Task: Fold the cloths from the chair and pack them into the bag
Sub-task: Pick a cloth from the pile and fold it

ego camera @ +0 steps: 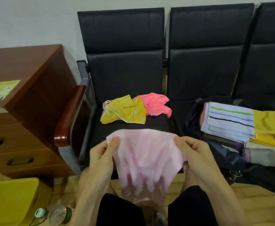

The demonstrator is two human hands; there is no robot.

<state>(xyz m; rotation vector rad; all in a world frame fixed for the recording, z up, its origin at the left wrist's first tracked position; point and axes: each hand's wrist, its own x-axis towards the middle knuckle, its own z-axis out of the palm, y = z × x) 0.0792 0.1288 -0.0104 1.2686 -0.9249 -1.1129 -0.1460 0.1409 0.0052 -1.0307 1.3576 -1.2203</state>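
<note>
Left of the left hand stands a wooden cabinet, a yellow bin below it; black chairs line the white wall ahead. Beyond both hands a yellow cloth and a bright pink cloth lie crumpled on the seat, bare seat before them. Right of the right hand, folded cloths sit stacked on the open bag. Each hand pinches a top corner of a pale pink cloth, thumbs on top

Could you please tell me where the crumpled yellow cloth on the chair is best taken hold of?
Take the yellow cloth with a grip on its near-left corner, from the front: it lies free on the seat, while the right side abuts the coral cloth.
</note>
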